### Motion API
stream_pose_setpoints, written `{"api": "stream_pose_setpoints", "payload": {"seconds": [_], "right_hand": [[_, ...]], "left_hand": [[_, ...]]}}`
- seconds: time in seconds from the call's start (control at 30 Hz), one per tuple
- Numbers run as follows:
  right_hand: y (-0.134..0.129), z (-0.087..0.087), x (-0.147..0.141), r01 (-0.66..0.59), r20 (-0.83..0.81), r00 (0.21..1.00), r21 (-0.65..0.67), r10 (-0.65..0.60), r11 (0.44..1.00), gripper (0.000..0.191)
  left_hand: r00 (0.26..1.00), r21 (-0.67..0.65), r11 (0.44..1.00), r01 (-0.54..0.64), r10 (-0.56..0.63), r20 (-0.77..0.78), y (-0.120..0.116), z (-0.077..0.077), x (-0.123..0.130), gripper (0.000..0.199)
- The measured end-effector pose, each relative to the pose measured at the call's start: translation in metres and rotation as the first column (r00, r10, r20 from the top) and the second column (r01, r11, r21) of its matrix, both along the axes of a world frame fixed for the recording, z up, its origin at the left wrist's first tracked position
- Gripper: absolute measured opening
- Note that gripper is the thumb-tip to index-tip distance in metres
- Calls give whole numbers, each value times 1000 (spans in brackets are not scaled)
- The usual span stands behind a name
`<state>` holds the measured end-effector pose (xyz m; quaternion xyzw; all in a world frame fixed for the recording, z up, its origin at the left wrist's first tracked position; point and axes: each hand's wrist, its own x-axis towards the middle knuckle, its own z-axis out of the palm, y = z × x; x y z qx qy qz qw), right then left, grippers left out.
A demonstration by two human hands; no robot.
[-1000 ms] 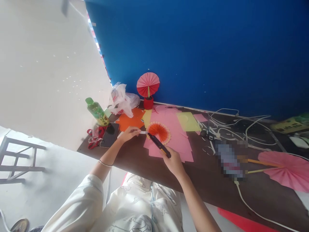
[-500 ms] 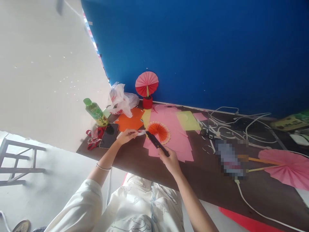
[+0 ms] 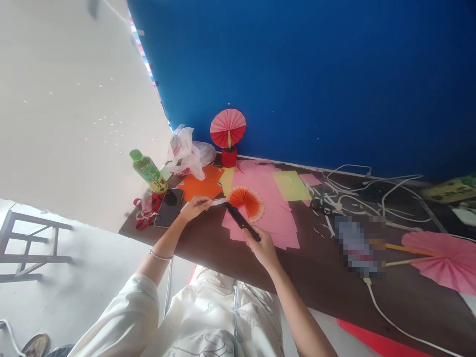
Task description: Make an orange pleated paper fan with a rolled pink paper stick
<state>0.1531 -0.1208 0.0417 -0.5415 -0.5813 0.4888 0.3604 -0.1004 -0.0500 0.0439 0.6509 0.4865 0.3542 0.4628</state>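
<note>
Orange pleated paper, edged in a paler colour, forms a small fan (image 3: pixel 245 202) that lies half-open on a spread of pink sheets (image 3: pixel 275 218) near the front edge of the dark table (image 3: pixel 327 282). The left hand (image 3: pixel 196 207) has its fingers pinched on a thin white strip or stick (image 3: pixel 217 202) at the fan's hub, pinning that end down. The right hand (image 3: pixel 263 245) has its fingers wrapped around the rear of a dark pen-shaped tool (image 3: pixel 241 223) with a yellow detail; its tip points up and left and meets the fan right at the hub. From this distance it may be a slim glue gun or a craft knife, and I cannot say which.

As I judge it, the step in hand is work at the hub, where the pleats gather and the strip joins. The next move calls for a steady left pinch so the pleats do not spring apart, and a small, controlled motion of the tool tip kept on the joint and clear of the left fingertips.

Behind the fan lie orange (image 3: pixel 199 187) and yellow-green sheets (image 3: pixel 290 184). A finished red fan stands in a red holder (image 3: pixel 228 133) against the blue wall, with a green bottle (image 3: pixel 149 172) and a dark phone (image 3: pixel 169 207) to the left, and tangled white cables (image 3: pixel 357 193) and a large pink fan (image 3: pixel 442 258) to the right.
</note>
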Motion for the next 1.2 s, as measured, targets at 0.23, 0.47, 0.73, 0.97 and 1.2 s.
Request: {"api": "stream_pose_setpoints", "payload": {"seconds": [0.23, 0.47, 0.73, 0.97, 1.2], "right_hand": [[2, 1, 0, 70, 34, 997, 47, -72, 996, 36], [6, 2, -2, 18, 67, 997, 88, -24, 996, 36], [7, 4, -2, -14, 79, 997, 74, 9, 997, 38], [2, 0, -5, 2, 71, 997, 98, -9, 995, 41], [-5, -4, -5, -19, 150, 989, 139, -2, 990, 39]], "left_hand": [[1000, 2, 1000, 18, -18, 15, 1, -5, -1, 37], [999, 1, 999, 32, -32, 14, 1, -3, -1, 37], [1000, 4, 1000, -14, 14, 25, 2, -4, 1, 39], [997, -25, 998, -55, 56, 52, 2, -2, 2, 39], [980, -132, 986, -99, 120, 156, 4, -2, 2, 34]]}}
